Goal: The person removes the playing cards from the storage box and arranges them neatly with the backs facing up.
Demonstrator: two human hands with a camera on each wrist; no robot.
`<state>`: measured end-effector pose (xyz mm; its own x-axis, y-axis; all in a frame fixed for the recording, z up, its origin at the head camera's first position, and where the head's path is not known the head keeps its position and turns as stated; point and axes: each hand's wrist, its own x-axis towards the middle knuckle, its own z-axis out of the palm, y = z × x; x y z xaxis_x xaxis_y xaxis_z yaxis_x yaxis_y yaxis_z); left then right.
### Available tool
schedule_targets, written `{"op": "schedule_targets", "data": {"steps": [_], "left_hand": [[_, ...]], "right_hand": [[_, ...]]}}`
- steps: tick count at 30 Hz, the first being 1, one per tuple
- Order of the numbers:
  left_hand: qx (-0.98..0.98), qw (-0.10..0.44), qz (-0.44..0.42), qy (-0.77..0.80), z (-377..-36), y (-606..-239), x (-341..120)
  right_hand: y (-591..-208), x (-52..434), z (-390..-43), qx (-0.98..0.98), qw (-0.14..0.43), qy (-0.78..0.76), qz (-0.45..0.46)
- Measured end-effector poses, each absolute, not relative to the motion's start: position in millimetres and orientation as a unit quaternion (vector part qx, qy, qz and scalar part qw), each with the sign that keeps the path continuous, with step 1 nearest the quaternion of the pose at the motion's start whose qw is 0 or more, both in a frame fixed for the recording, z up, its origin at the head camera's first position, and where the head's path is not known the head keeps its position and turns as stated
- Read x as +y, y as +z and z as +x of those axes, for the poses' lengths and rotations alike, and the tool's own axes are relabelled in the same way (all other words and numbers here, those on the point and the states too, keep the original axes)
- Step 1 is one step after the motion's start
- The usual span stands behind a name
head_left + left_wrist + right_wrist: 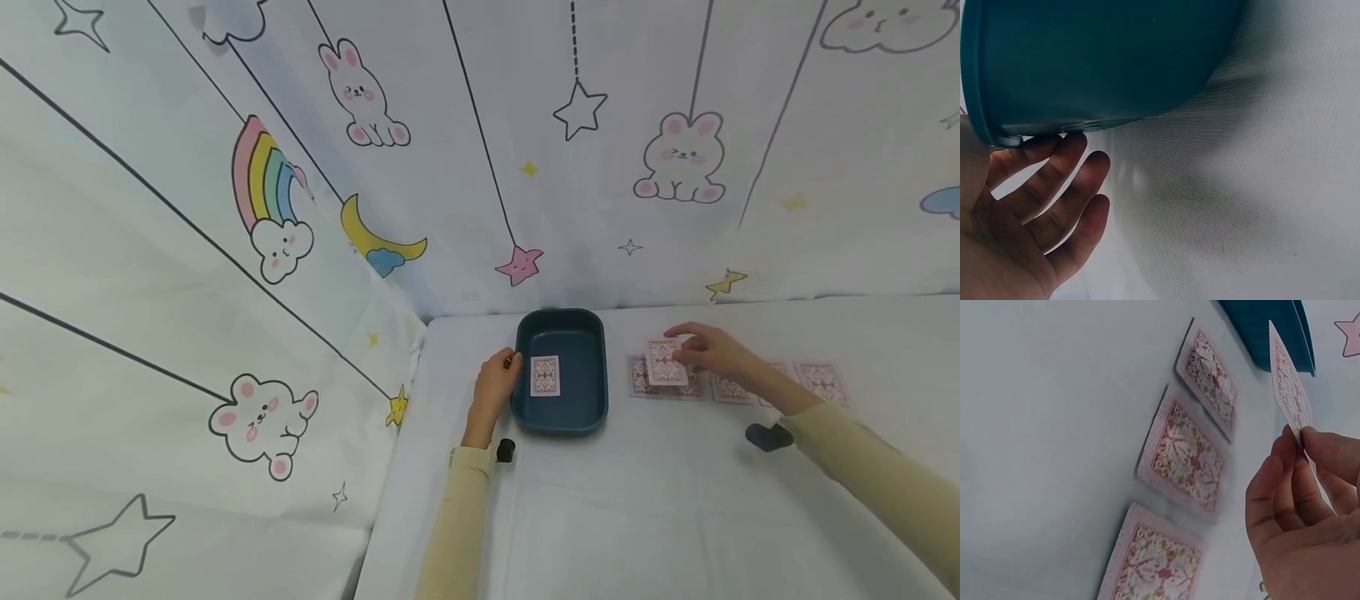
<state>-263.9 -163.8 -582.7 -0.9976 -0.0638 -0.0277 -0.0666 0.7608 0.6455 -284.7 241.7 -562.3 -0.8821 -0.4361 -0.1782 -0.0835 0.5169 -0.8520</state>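
A dark teal tray [592,333] stands on the white table with one patterned card [545,375] lying in it. My left hand [497,385] rests against the tray's left rim. In the left wrist view its fingers [1066,181] are straight and spread, with the tips touching under the tray's lip [1097,62]. My right hand [705,350] pinches a single card [665,362] by its edge and holds it tilted above a row of face-down cards [731,389]. The right wrist view shows the held card [1288,387] between thumb and fingers [1310,506], with three row cards [1188,453] flat below it.
A cartoon-printed cloth wall [480,167] closes the back and left of the table. The table's left edge [397,467] runs close beside my left arm. Bare white tabletop [637,517] lies in front of the tray. More cards [821,382] extend to the right.
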Motion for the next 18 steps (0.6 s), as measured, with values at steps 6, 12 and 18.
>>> {"op": "schedule_targets", "data": {"steps": [6,12,18], "left_hand": [[0.939,-0.002,-0.034,0.342,-263.6,-582.9,-163.1],[0.940,0.000,-0.036,0.339,-263.6,-582.3,-162.3],[0.940,-0.001,-0.033,0.340,-263.9,-583.6,-162.2]], "right_hand": [[-564.8,254.2,-279.2,0.860,0.189,-0.454,-0.139],[-565.5,264.4,-272.5,0.866,0.187,-0.444,-0.132],[-572.4,280.3,-269.2,0.871,0.178,-0.438,-0.130]]}}
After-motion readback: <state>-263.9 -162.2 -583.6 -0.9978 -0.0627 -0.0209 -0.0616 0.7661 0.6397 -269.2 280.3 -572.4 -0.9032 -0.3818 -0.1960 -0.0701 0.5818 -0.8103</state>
